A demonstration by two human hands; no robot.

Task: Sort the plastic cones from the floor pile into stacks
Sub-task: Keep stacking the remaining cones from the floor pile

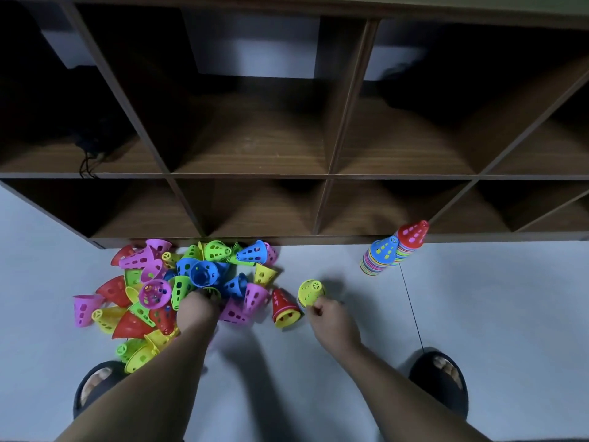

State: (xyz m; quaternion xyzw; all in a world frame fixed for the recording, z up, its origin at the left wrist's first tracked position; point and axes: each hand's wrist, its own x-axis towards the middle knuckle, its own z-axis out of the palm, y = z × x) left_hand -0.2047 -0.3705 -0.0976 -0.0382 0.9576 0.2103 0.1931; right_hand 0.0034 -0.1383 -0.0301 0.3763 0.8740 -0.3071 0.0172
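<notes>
Well, the biggest thing in front of the person is the wooden shelf (328,175) at twelve o'clock, its cubbies dark. Below it lies the pale floor (478,314). On it, at about ten o'clock from the person's feet, is the pile (178,282) of loose cones in pink, red, blue, green and yellow, tumbled every way against the foot of the shelf.

At two o'clock two stacks stand touching each other by the shelf's bottom edge, a blue-topped stack (381,255) and a red-topped stack (412,234) behind it.

Just at the pile's three o'clock side a red cone (282,303) lies tipped over with a yellow one nested inside. Beside that is a yellow-green cone (310,291), point up.

The right hand (333,319) has its grip pinched on that cone's lower rim, as far as I can see. The left hand (197,309) reaches into the pile with its fingers buried and blurred, so I cannot tell whether that grip is closed.

These cones look light, thin and full of holes: stiff enough to pinch, I reckon, but springy. They are likely to wedge when nested. The wide rim seems the best place to take hold.
</notes>
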